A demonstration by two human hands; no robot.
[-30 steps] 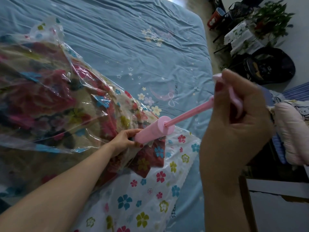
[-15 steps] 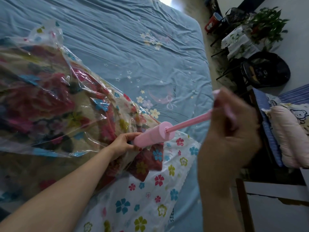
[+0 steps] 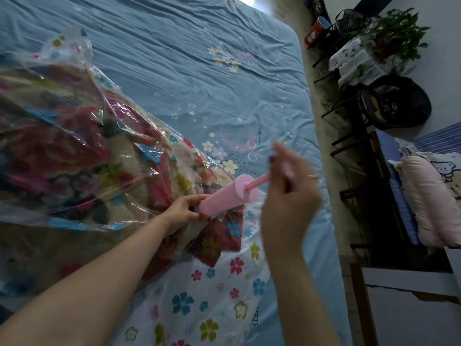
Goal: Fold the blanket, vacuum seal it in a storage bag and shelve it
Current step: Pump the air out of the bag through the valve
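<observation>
Blanket [image 3: 74, 156] sits bagged on the bed [image 3: 199, 71]; left hand [image 3: 183, 211] grips the pump [image 3: 224, 198], right hand [image 3: 287, 196] clenches its handle; a skewed stroke could pop the pump off the bag [image 3: 212, 295], letting air back in.

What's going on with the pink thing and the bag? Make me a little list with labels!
place: blue bed sheet
bag: clear flowered storage bag, on the bed
inside bag: colourful blanket
pink thing: hand pump, lower end against the bag
left hand: grips the pump's barrel
right hand: grips the pump's handle, blurred
rod: partly showing
beside bed: plant, pink pillow
</observation>
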